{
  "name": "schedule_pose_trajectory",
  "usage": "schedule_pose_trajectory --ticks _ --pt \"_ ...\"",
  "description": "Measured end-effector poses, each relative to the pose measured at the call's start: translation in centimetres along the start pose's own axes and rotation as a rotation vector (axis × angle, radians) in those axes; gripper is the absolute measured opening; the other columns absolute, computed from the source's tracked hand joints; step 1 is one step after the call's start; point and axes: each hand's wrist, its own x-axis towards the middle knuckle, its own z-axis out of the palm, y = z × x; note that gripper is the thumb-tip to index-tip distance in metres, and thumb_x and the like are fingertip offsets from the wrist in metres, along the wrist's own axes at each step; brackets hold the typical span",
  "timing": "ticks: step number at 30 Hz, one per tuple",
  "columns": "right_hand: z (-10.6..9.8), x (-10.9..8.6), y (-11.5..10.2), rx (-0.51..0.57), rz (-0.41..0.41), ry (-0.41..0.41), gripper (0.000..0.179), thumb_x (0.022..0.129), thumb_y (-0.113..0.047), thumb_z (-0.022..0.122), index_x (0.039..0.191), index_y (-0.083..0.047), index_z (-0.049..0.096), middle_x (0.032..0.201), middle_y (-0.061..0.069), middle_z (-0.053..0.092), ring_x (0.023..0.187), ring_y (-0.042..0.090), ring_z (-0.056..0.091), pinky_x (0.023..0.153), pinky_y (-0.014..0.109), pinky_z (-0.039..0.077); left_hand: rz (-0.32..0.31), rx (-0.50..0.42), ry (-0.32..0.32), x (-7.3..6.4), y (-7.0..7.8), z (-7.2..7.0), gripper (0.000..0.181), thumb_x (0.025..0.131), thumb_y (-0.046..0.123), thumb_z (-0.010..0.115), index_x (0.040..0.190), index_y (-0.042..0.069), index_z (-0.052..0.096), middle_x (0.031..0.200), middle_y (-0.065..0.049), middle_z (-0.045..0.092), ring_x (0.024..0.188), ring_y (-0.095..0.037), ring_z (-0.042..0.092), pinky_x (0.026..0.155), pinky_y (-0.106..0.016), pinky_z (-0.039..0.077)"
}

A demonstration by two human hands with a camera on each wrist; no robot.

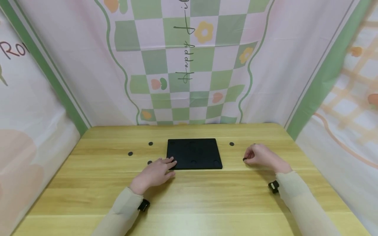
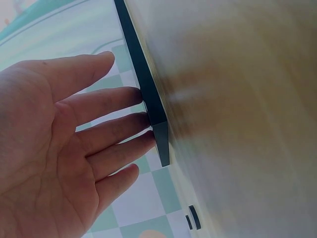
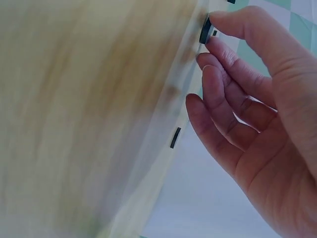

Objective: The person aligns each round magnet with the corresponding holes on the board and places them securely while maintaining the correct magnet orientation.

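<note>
While straight left fingers (image 2: 109,101) touch the board edge (image 1: 168,150), right fingers (image 3: 237,60) pinch a disc (image 3: 205,30), tabletop (image 1: 231,165) between.

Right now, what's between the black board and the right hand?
Head view: one loose black disc, toward the far side. Otherwise bare table from the board to the pinched disc in the right hand.

Left fingers (image 2: 106,104) straight (slightly spread) | right fingers (image 3: 241,70) curled, pinching
</note>
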Motion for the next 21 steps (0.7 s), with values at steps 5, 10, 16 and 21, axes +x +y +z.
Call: schedule_pose_trajectory --ticks 5,10,16,21 --pt "0.05 -0.2 0.06 0.028 0.011 0.007 0.009 0.076 -0.01 0.075 0.082 -0.008 0.07 0.075 -0.002 0.066 0.068 0.006 0.059 0.062 0.019 0.053 0.007 -0.008 0.007 0.04 -0.07 0.05 0.05 0.098 0.033 0.052 0.141 0.008 0.047 0.149 -0.013 0.039 0.136 -0.032 0.039 0.113 -0.05 0.031" --pt "0.06 -0.29 -0.09 0.041 0.013 0.017 0.009 0.076 -0.011 0.075 0.083 -0.009 0.069 0.076 -0.003 0.066 0.068 0.007 0.059 0.063 0.019 0.053 0.01 -0.011 0.007 -0.01 -0.07 0.03 0.05 0.098 0.033 0.051 0.141 0.008 0.046 0.149 -0.013 0.039 0.136 -0.033 0.039 0.112 -0.051 0.031" --pt "0.04 -0.11 -0.45 0.035 -0.002 0.032 0.01 0.075 -0.012 0.076 0.082 -0.009 0.07 0.074 -0.004 0.066 0.067 0.006 0.059 0.062 0.019 0.053 0.012 -0.014 0.006 -0.05 -0.02 -0.03 0.05 0.098 0.032 0.052 0.141 0.008 0.046 0.149 -0.013 0.039 0.136 -0.034 0.039 0.112 -0.052 0.031" --pt "0.13 0.03 -0.7 0.038 -0.006 0.029 0.01 0.075 -0.012 0.077 0.082 -0.009 0.07 0.074 -0.004 0.066 0.066 0.005 0.059 0.062 0.018 0.053 0.011 -0.012 0.001 -0.13 0.06 -0.1 0.05 0.098 0.032 0.052 0.141 0.008 0.046 0.149 -0.014 0.039 0.136 -0.034 0.039 0.112 -0.051 0.031"
